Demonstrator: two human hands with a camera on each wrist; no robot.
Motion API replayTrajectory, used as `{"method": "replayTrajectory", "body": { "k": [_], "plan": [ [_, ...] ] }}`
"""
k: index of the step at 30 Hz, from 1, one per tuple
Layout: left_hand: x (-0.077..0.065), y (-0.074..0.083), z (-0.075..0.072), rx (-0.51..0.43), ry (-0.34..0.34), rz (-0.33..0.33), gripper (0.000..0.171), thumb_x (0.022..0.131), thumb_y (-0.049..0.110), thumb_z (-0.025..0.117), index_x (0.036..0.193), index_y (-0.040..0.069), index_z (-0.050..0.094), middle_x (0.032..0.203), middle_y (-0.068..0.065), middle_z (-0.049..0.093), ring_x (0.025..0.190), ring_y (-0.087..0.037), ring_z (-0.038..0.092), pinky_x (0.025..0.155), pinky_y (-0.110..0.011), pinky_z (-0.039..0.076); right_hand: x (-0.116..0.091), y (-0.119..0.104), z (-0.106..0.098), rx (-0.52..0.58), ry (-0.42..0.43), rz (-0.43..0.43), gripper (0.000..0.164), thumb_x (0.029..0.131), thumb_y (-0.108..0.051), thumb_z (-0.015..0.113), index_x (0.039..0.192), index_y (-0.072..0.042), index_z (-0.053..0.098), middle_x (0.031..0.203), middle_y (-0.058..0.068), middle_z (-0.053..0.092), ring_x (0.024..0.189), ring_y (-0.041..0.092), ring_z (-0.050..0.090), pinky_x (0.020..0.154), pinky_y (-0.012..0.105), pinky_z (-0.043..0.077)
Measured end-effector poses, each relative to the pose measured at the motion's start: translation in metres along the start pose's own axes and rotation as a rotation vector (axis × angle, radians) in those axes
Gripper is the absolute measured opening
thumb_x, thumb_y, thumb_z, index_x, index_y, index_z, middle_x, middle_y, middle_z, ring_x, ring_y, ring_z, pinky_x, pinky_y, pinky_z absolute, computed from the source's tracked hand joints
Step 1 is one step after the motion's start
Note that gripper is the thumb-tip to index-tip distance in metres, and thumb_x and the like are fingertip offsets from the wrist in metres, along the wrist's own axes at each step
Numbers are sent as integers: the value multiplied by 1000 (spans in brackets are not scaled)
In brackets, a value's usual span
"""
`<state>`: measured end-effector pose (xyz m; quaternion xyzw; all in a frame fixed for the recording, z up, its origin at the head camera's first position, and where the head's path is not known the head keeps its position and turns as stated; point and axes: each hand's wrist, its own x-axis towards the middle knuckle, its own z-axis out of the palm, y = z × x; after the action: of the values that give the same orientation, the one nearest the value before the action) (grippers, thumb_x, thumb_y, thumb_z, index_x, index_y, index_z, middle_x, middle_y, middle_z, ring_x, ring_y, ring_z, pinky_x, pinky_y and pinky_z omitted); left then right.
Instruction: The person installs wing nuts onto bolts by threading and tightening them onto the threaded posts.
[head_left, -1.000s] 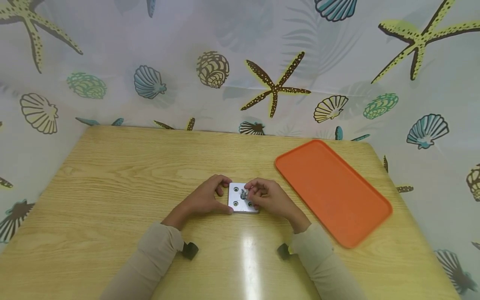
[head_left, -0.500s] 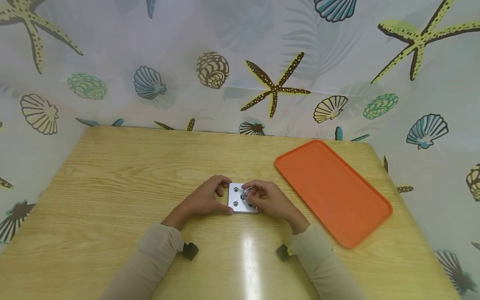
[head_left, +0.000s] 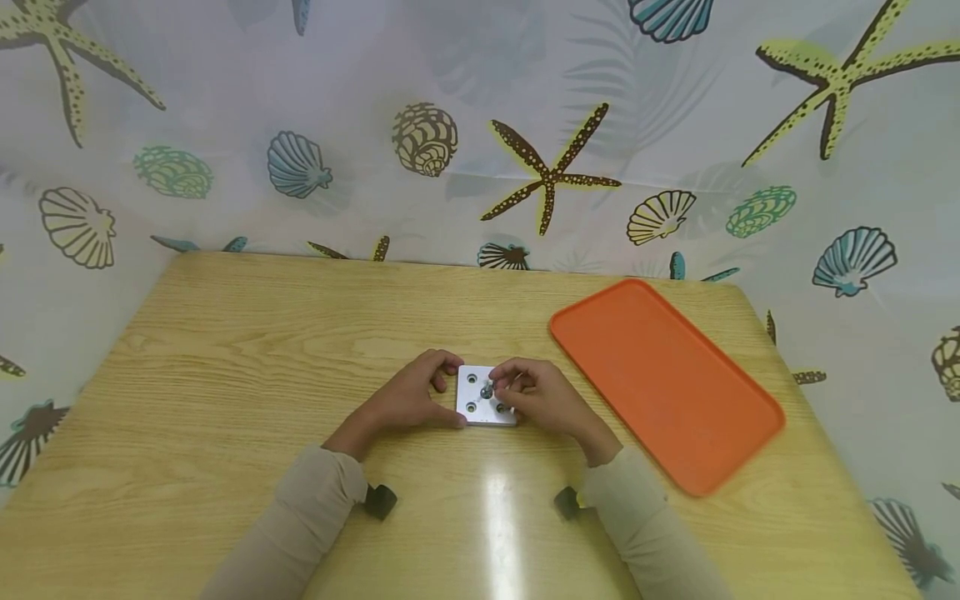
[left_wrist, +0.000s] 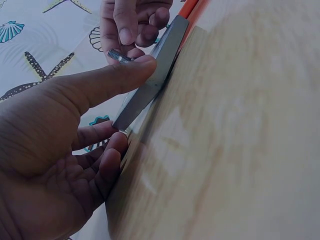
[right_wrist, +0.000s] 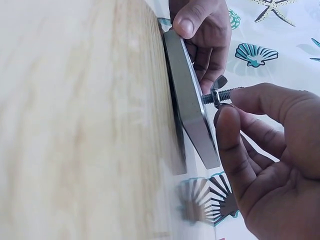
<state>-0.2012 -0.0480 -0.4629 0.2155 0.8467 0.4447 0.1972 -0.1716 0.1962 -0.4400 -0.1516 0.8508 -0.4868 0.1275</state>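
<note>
A square silver metal plate (head_left: 464, 394) with holes near its corners lies on the table. From its middle a threaded bolt (right_wrist: 227, 94) sticks up, carrying a wing nut (right_wrist: 215, 96) partway along the thread. My left hand (head_left: 411, 394) grips the plate's left side, thumb at the near corner and fingers at the far one. With thumb and index finger around the wing nut, my right hand (head_left: 546, 397) pinches it at the bolt. In the left wrist view, the tip of the bolt (left_wrist: 118, 56) shows beyond my left thumb; the nut is hidden there.
An orange tray (head_left: 667, 383) lies at an angle on the right of the wooden table (head_left: 262, 333). Behind the table hangs a white cloth (head_left: 480, 75) printed with shells and starfish.
My right fingers have shifted slightly back and forth at the wing nut, and its wings show at a different angle. The left hand and the plate have stayed put.
</note>
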Motion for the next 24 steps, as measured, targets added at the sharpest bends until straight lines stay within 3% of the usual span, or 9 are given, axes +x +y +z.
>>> {"method": "replayTrajectory", "body": {
  "k": [12,19,24],
  "plan": [
    [-1,2,-1,6,1,16,79,73,28,91,138,13,50,130,-3,55,104,-18,54,90,-33,46,0,-2,-1,3,12,7,14,92,-4,65,104,1,70,102,18,71,75,15,62,58,25,56],
    [-2,2,-1,-2,5,25,78,73,29,91,138,13,50,129,-4,55,104,-18,54,90,-34,46,1,-1,0,9,13,25,14,93,-4,65,104,4,69,99,23,70,75,21,61,57,31,57],
    [0,1,0,-2,3,21,79,72,29,91,138,14,50,129,-4,55,104,-18,54,91,-34,46,1,0,-1,11,6,8,12,93,-4,65,102,3,68,92,20,69,73,18,59,56,27,55]
  ]
}}
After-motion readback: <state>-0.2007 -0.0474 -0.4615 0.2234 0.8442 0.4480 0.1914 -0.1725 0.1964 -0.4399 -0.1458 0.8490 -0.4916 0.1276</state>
